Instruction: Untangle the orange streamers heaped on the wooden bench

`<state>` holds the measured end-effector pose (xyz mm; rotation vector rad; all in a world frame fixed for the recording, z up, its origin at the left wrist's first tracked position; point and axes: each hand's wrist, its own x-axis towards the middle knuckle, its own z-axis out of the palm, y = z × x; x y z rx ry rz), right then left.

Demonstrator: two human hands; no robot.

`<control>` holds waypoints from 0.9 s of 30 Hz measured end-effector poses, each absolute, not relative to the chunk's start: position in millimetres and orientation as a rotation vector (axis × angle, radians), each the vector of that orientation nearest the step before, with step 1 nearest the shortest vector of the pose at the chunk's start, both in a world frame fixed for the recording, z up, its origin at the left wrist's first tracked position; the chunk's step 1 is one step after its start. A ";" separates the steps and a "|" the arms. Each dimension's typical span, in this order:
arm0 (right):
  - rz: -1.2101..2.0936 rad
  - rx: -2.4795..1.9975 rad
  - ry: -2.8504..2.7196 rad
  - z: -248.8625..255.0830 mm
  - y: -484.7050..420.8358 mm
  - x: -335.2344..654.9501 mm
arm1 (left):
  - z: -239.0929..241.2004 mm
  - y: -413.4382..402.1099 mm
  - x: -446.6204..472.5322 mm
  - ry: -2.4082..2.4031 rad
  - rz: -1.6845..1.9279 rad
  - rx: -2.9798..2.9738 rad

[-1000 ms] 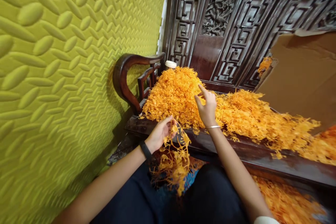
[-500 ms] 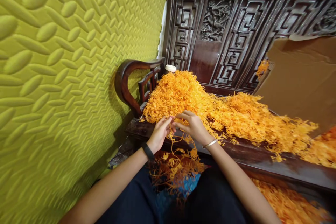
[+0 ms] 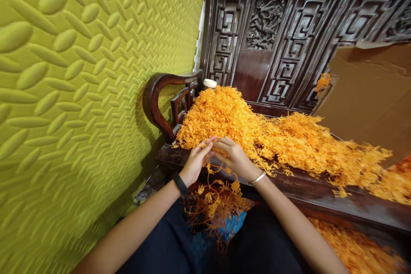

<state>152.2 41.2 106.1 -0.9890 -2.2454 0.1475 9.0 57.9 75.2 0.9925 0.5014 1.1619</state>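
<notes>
My left hand [image 3: 194, 162], with a black band at the wrist, is closed in a pinch on an orange plastic strand [image 3: 209, 170]. The fingertips of my right hand [image 3: 236, 158], which has a silver bangle, meet the left ones and close on the same strand. Where they grip it, the fingers hide it. Below the hands, a tangle of orange spidery plastic pieces [image 3: 221, 203] hangs between my knees. Just beyond my fingertips rises a heaped pile of small orange spidery plastic pieces [image 3: 221, 113] on a dark wooden bench [image 3: 321, 195].
A curved armrest [image 3: 154, 98] and a yellow-green embossed wall panel [image 3: 80, 115] bound the left side. Behind the pile stand a white-lidded container [image 3: 209, 83] and the carved backrest [image 3: 261, 68]. Brown cardboard [image 3: 369, 98] leans at the right. More orange pieces [image 3: 356, 248] lie below the bench.
My right fingers have come in closer to my left fingertips, and the two hands now touch. The long loop of strand under the right hand shows less. The view has shifted slightly.
</notes>
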 end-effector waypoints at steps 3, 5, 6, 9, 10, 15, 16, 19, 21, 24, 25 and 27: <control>-0.003 -1.050 -2.166 105.0 42.0 152.7 | 75.7 56.7 10.4 0.517 1.212 0.980; -0.039 -1.105 -2.109 104.6 42.5 154.1 | 75.9 56.0 11.0 0.547 1.233 0.974; -0.042 -1.128 -2.085 104.6 42.8 155.1 | 75.9 55.9 11.1 0.570 1.238 0.976; 0.033 -1.156 -2.034 105.5 43.6 157.8 | 75.0 57.0 10.0 0.658 1.258 1.009; 0.095 -1.156 -2.024 106.2 43.8 158.5 | 74.6 57.7 9.2 0.683 1.261 1.032; 0.751 -1.089 -1.975 110.1 42.5 159.1 | 74.0 61.9 2.9 0.675 1.095 1.098; 0.946 -1.035 -1.950 110.3 41.8 158.7 | 74.1 62.4 1.5 0.648 1.046 1.102; 1.424 -0.813 -1.822 109.6 39.6 156.6 | 74.2 62.5 -2.6 0.558 0.931 1.110; 1.573 -0.703 -1.738 108.2 38.7 155.1 | 74.6 61.9 -4.7 0.513 0.889 1.100; 1.625 -0.603 -1.691 105.9 39.0 154.3 | 76.4 60.2 -5.8 0.474 0.867 1.080; 1.624 -0.579 -1.686 105.0 39.6 154.5 | 77.2 59.6 -5.6 0.465 0.865 1.073; 1.634 -0.539 -1.665 103.0 41.2 155.0 | 78.1 58.4 -4.4 0.450 0.856 1.059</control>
